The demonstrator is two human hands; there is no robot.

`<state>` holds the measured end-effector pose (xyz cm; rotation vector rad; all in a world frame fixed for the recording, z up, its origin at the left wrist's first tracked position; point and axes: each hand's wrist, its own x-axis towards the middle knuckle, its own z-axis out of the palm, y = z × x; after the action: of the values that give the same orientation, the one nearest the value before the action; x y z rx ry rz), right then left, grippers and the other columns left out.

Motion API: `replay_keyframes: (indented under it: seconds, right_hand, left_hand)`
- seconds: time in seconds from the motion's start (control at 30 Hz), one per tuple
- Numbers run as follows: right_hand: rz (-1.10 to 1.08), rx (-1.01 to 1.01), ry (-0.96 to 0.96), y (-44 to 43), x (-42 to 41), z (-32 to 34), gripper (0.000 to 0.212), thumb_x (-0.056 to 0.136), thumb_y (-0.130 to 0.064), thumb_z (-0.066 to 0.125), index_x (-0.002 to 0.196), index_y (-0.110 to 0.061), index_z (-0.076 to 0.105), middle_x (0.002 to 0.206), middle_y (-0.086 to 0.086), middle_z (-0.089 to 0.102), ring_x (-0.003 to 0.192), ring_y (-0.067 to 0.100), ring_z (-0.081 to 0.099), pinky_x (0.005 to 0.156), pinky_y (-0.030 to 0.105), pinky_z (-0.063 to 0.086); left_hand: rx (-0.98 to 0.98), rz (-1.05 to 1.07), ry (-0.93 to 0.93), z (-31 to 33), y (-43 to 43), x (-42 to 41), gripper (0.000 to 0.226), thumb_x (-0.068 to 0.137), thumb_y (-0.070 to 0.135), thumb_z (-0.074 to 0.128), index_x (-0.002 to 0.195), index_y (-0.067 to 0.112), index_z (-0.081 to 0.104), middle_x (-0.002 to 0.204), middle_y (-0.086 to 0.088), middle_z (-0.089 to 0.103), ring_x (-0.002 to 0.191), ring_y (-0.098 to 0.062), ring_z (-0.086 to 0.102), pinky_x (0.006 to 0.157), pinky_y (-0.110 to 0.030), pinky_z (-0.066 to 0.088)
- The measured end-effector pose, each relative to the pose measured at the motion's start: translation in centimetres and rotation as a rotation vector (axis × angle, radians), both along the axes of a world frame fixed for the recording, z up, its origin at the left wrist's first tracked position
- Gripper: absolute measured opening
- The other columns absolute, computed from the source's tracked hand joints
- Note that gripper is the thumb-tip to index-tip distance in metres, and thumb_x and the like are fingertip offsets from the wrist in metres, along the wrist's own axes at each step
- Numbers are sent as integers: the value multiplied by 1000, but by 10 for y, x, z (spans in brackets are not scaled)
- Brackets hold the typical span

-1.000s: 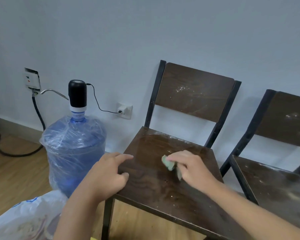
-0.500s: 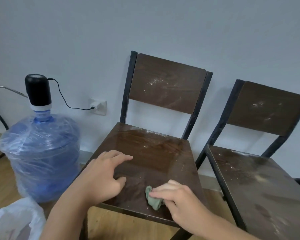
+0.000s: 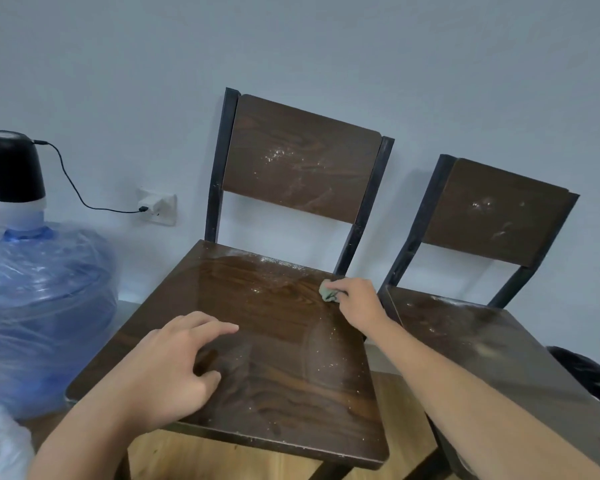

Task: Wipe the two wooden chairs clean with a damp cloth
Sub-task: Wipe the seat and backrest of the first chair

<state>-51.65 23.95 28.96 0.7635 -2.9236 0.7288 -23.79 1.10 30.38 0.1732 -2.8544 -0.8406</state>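
The right hand (image 3: 355, 301), fingers pinched on the balled green cloth (image 3: 328, 292), has swept from the left chair (image 3: 274, 358)'s front edge to its back-right corner, so seat dust remains, probably backrest too, while the left hand (image 3: 167, 372), fingers spread and empty, braces the seat; right chair (image 3: 499, 216) untouched, water jug (image 3: 42, 313) left.

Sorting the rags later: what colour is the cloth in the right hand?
Pale grey-green, seen in the head view: a small crumpled cloth bunched in the right hand.
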Motion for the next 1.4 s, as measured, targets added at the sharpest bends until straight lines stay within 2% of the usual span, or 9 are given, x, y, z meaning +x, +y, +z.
replay_keyframes:
  seconds: [0.13,0.33,0.43,0.57,0.67,0.8,0.97,1.2,1.4]
  right_hand:
    - [267,41,44,42,92,-2,43,96,0,59,124,-31,70,123,-14,68,109,-1,57,98,11,43]
    - [530,3,-32,105,193,22,39,94,-7,66,121,-34,72,120,-21,70,98,1,63,86,21,51]
    - [415,51,-166,109,180,50,50,93,1,62,118,-41,71,114,-25,69,104,-3,66,91,16,51]
    - [104,-75,-101,68,96,71,47,99,-4,54,119,-42,70,110,-18,67,70,6,65,57,10,49]
    - [-36,-115,-59,28,17,60,35,100,-4,51,121,-24,71,119,-1,69,93,6,61,71,4,47]
    - [-23,21,-98,4,-12,30,30,99,-10,57,126,-14,69,131,7,65,118,19,59,102,26,48]
    - [77,58,-48,32,55,20,31,98,-7,59,119,-24,74,108,-8,66,99,9,62,94,24,52]
    - [417,100,-231,93,200,41,40,95,-4,61,115,-36,74,111,-19,66,110,3,62,92,14,47]
    - [-9,-123,-71,34,74,48,30,97,-5,57,108,-25,77,115,-6,71,104,7,66,95,23,52]
  left_hand:
    - [11,-7,20,3,1,-8,60,88,34,69,141,50,47,135,32,44,123,1,46,108,-25,39]
    - [34,-45,7,3,6,-17,61,88,35,69,143,49,46,139,29,44,127,0,44,111,-29,39]
    - [47,-56,9,1,8,-16,59,90,35,68,143,49,46,137,31,44,128,0,43,112,-30,39]
    - [51,-50,7,-3,5,-15,58,90,35,68,143,48,47,136,30,45,130,-1,43,113,-32,39]
    - [62,-38,8,-3,1,-10,59,89,35,69,142,49,48,135,32,44,130,0,43,112,-29,38]
    - [71,-15,12,-5,-7,-3,58,89,35,70,141,49,48,137,32,44,132,0,42,112,-25,37]
    - [102,6,-25,-4,-15,2,60,91,32,70,144,44,47,143,22,47,135,-7,43,115,-33,38]
    - [126,-1,-27,-1,-16,3,59,91,29,70,144,42,48,145,17,48,135,-11,43,113,-33,38]
    - [133,16,-60,-2,-14,14,58,92,29,69,145,41,48,147,15,48,135,-12,43,115,-36,39]
